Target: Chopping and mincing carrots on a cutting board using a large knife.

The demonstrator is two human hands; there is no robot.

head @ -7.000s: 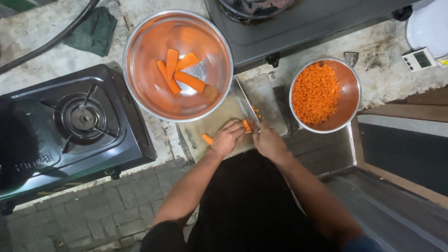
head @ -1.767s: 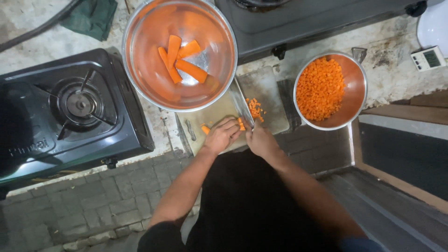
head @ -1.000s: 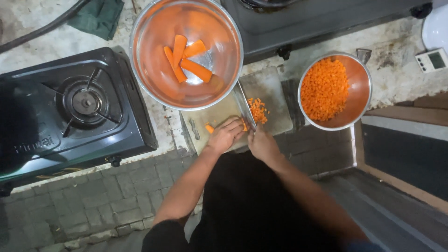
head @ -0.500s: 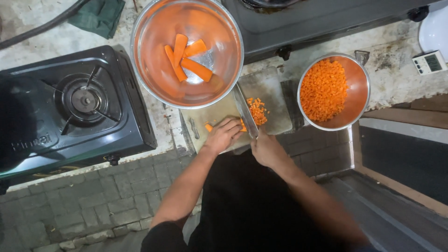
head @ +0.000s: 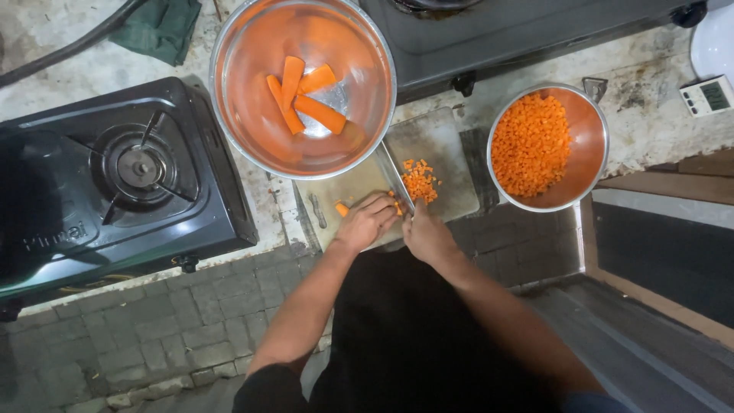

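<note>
left hand [head: 365,222] at frame centre presses a carrot piece [head: 342,209] flat on the board [head: 436,141], fingers curled over it. right hand [head: 428,237] just beside it is closed round a knife [head: 396,177], blade angled toward the upper left, with diced bits [head: 420,180] to its right. big bowl [head: 303,86] above holds carrot sticks, small bowl [head: 547,147] at right holds dice. stove [head: 115,180] at left on the worktop [head: 657,115].
</note>
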